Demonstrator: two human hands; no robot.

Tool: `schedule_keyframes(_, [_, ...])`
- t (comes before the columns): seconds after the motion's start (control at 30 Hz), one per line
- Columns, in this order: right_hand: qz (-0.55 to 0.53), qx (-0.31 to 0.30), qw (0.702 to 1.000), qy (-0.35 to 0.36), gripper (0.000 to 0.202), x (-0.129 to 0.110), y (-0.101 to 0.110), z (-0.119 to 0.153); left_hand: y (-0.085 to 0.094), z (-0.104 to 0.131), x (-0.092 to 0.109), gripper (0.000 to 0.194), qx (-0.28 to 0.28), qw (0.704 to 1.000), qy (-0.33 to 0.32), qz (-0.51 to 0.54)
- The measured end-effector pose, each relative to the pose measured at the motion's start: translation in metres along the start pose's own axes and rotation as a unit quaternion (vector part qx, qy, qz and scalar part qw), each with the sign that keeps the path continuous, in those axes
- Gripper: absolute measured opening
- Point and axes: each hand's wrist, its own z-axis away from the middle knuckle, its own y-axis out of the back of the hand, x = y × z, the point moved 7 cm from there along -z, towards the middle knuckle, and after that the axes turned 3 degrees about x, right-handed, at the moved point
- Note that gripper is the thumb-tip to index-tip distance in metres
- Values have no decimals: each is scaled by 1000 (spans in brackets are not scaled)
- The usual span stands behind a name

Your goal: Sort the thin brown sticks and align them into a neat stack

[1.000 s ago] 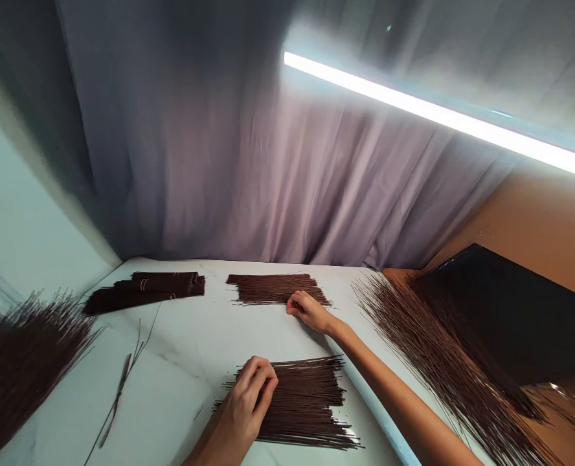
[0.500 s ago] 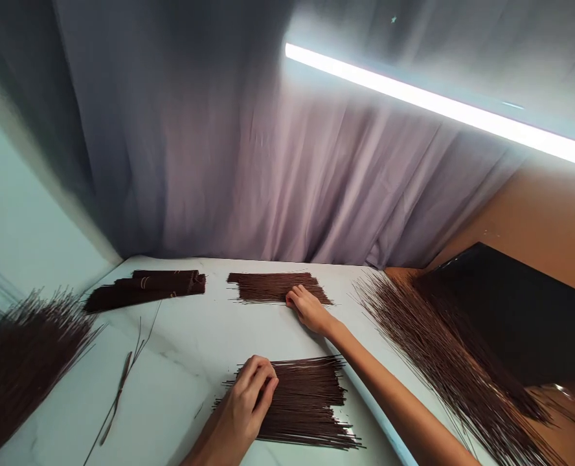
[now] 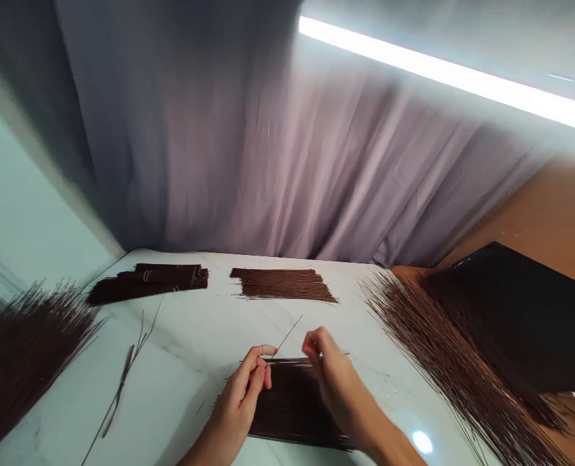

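A thin dark brown stick (image 3: 287,335) is pinched between the thumb and fingers of my left hand (image 3: 248,388), its free end slanting up to the right. My right hand (image 3: 333,375) is just right of that stick, its fingers curled together and somewhat blurred. Whether anything is between them I cannot make out. Both hands are above the near layer of thin brown sticks (image 3: 287,408), whose right part is covered by my right hand and forearm. Farther back lies a second flat layer of sticks (image 3: 282,285), untouched by either hand.
Dark bundles with pale ties (image 3: 156,281) lie at the back left. A large sheaf of sticks (image 3: 30,362) is at the left edge, beside a few crossed strands (image 3: 122,382). Another long sheaf (image 3: 452,349) lies at right, next to a black panel (image 3: 515,317). A curtain (image 3: 248,162) hangs behind.
My right hand has come back from the far layer to the near one. My left hand now holds a single stick pointing up. The view has shifted slightly.
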Motion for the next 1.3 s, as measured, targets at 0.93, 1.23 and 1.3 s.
schedule_keyframes(0.93, [-117, 59, 991, -40, 18, -37, -33, 25, -21, -6, -12, 46, -41, 998, 21, 52])
schedule_keyframes(1.23, [-150, 33, 987, -53, 16, -37, -37, 32, -18, -5, -7, 47, -3, 991, 55, 120])
schedule_keyframes(1.3, [-175, 32, 982, -59, 15, -33, -36, 37, -16, -4, -2, 45, -3, 991, 45, 128])
